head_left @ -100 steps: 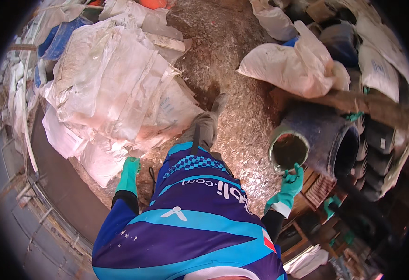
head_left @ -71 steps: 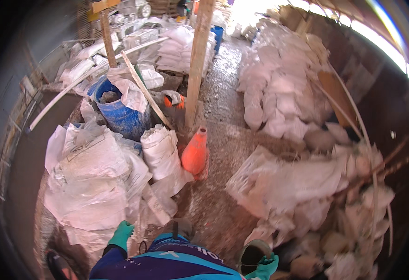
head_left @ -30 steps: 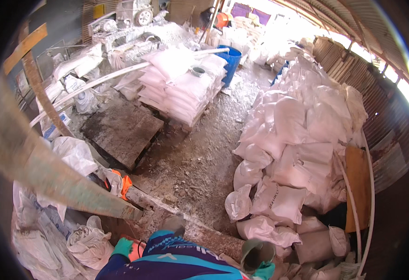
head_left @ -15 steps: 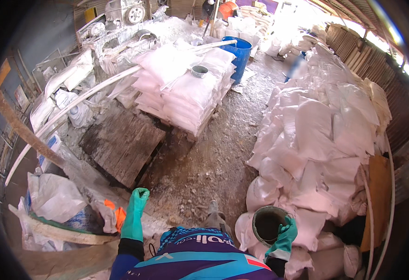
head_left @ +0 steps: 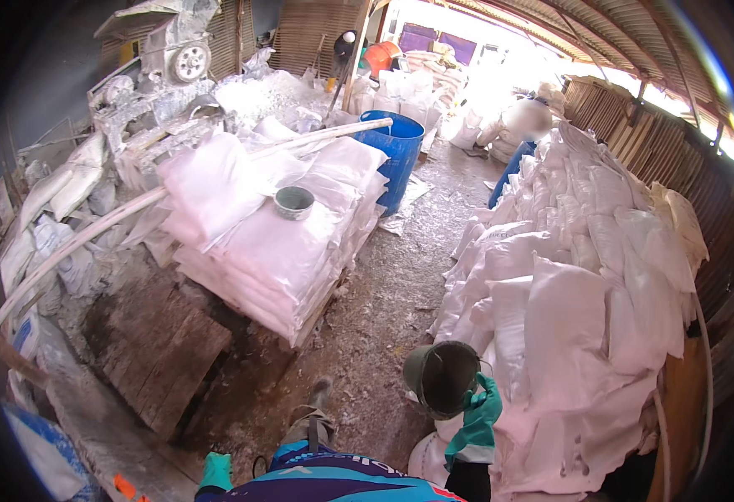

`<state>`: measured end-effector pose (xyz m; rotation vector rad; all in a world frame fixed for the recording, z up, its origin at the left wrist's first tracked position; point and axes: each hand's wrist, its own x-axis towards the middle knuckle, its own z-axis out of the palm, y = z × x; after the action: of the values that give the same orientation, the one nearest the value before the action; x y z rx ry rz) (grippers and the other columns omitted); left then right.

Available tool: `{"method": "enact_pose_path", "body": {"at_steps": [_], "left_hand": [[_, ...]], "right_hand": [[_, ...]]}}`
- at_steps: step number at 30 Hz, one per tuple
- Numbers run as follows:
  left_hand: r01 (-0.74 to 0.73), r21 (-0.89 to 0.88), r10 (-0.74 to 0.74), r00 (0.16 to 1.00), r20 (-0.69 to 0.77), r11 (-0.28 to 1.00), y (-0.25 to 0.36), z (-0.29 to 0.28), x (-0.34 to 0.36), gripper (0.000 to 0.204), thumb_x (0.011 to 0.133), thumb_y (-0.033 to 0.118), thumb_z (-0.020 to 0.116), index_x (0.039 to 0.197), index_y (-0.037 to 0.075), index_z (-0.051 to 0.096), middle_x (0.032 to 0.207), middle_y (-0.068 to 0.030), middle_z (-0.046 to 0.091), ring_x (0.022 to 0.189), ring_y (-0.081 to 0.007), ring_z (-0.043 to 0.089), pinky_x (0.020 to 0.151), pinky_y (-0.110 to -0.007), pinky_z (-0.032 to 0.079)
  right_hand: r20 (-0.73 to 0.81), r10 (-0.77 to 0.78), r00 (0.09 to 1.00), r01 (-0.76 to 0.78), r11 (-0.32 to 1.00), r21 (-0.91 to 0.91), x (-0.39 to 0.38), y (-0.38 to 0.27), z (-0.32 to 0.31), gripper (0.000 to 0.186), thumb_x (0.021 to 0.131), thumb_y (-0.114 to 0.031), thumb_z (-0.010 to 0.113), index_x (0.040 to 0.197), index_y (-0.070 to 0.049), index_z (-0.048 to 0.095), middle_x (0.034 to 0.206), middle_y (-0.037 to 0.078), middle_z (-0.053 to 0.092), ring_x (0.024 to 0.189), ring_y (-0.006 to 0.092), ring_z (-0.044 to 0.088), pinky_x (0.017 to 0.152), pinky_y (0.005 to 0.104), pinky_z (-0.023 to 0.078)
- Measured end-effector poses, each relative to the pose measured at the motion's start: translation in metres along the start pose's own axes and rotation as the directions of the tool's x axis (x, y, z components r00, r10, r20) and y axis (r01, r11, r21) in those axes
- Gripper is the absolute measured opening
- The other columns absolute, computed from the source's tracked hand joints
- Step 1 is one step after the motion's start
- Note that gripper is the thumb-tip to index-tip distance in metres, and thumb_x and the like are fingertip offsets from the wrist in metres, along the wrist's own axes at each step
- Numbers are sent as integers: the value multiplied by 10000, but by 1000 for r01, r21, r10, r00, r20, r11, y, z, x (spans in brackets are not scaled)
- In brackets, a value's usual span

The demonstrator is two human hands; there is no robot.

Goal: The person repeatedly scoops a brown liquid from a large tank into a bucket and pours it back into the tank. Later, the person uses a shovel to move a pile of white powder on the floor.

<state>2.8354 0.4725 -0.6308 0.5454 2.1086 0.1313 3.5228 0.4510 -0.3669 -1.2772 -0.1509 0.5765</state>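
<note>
Head view, looking down and forward along a dirt aisle between stacked sacks.

Right hand (head_left: 477, 418), in a green glove, lower centre-right of the frame: closed on the rim of a dark round bucket (head_left: 442, 378), fingers wrapped over its near edge. The bucket is tilted, its open mouth facing the camera; interior dark, contents not discernible. It is held just beside the foot of the tall pile of white sacks (head_left: 585, 301) that fills the right half of the frame.

Left hand (head_left: 215, 471), also green-gloved, at the bottom edge left of centre: hangs low beside the blue patterned shirt (head_left: 333, 481). It holds nothing visible; whether the fingers are curled or spread I cannot tell.

1 shoe (head_left: 321, 393) shows just above the shirt, on the dirt floor (head_left: 384, 309).

Centre-left: a lower stack of white sacks (head_left: 275, 243), with a small grey bowl (head_left: 294, 202) sitting on top. A long pale pipe (head_left: 174, 192) runs diagonally from the left edge across this stack toward the blue barrel (head_left: 400, 155) in the upper centre. A wooden pallet (head_left: 153, 343) lies in the lower left, just beside the stack.

Upper centre-right: another person (head_left: 522, 134), bent over near the far end of the tall sack pile, well apart from the bucket.
</note>
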Motion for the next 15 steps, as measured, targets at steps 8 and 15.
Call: {"method": "enact_pose_path", "body": {"at_steps": [8, 15], "left_hand": [[-668, 268, 640, 744, 194, 695, 367, 74, 91, 374, 825, 352, 673, 988, 18, 713, 985, -242, 702, 937, -437, 662, 860, -537, 508], [-901, -59, 878, 401, 261, 429, 783, 214, -3, 315, 885, 251, 707, 1045, -17, 669, 926, -112, 722, 820, -186, 679, 757, -340, 541]], "right_hand": [[-192, 51, 980, -15, 983, 184, 147, -32, 190, 282, 1002, -230, 570, 996, 19, 701, 520, -88, 372, 378, 28, 293, 372, 201, 332], [-336, 19, 942, 4, 998, 68, 283, -49, 287, 280, 980, -287, 608, 1025, -38, 727, 487, -100, 392, 352, 20, 295, 382, 187, 341]]}}
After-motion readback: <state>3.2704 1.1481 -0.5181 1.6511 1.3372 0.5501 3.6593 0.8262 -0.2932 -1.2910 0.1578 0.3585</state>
